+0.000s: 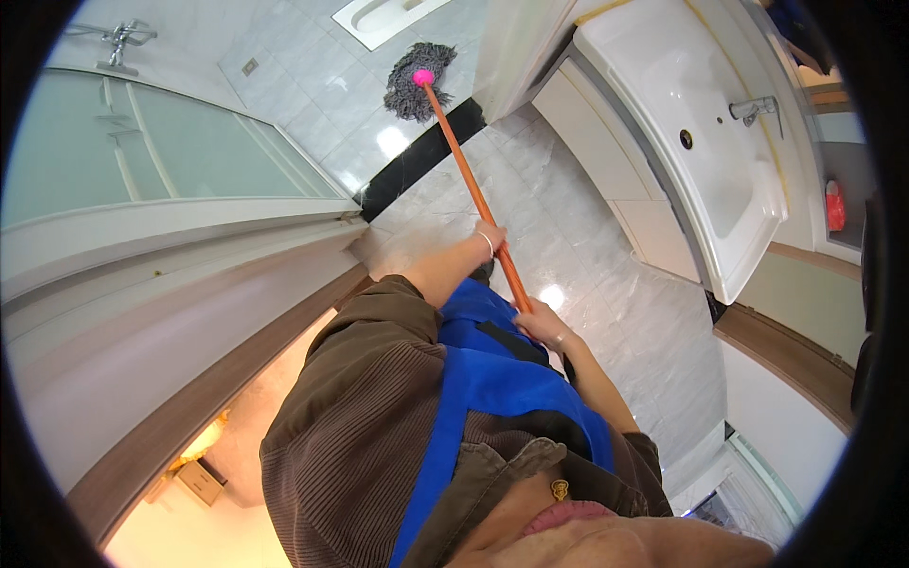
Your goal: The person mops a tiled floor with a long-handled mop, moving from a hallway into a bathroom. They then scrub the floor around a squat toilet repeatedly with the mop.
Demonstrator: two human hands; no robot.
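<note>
A mop with a long orange handle (461,161) runs from my body toward the far floor. Its shaggy grey head (405,83), joined by a pink round piece (423,78), rests on the tiles just past a black threshold strip (417,161). My left hand (490,239) is wrapped round the handle about midway down. Closer to my waist, my right hand (542,324) grips the handle near its upper end. Some fingers of both hands are hidden by the handle and the angle.
On the right stands a white washbasin (682,199) with a chrome tap (753,109) over a cabinet (606,161). Frosted glass panels (204,147) line the left, near a wall-mounted shower tap (120,43). A white floor fixture (374,28) lies beyond the mop head. A wooden doorframe edge (208,417) passes close on my left.
</note>
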